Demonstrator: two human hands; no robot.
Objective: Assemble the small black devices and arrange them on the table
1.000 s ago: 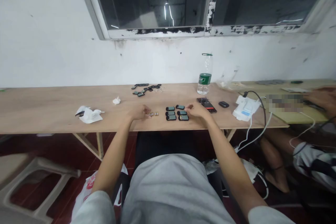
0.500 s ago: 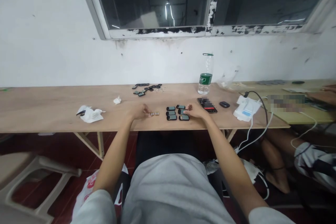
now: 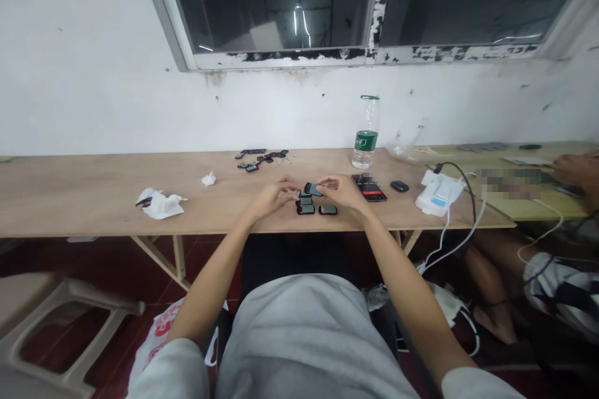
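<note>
My right hand (image 3: 337, 191) pinches a small black module with a grey-green face (image 3: 313, 189), raised and slightly tilted over the table. My left hand (image 3: 277, 197) is close to its left end, thumb and fingers drawn together; whatever they hold is too small to make out. Below the raised module lies a short column of similar modules (image 3: 306, 209), partly covered by it. Another one (image 3: 328, 209) lies alone to the right, below my right hand. The small gold-coloured pieces are not visible, with my left hand over that part of the table.
Several more modules (image 3: 253, 168) and pale bits lie at the back of the wooden table (image 3: 93, 199). Crumpled tissues (image 3: 163, 204) are on the left. A water bottle (image 3: 365, 140), phone (image 3: 369, 187), black case (image 3: 399, 186) and cabled white pack (image 3: 438, 193) stand right. A co-worker's hand (image 3: 578, 171) is far right.
My right hand has lifted a module from the right column and brought it left. My left hand has moved right from the gold-coloured pieces to meet it.
</note>
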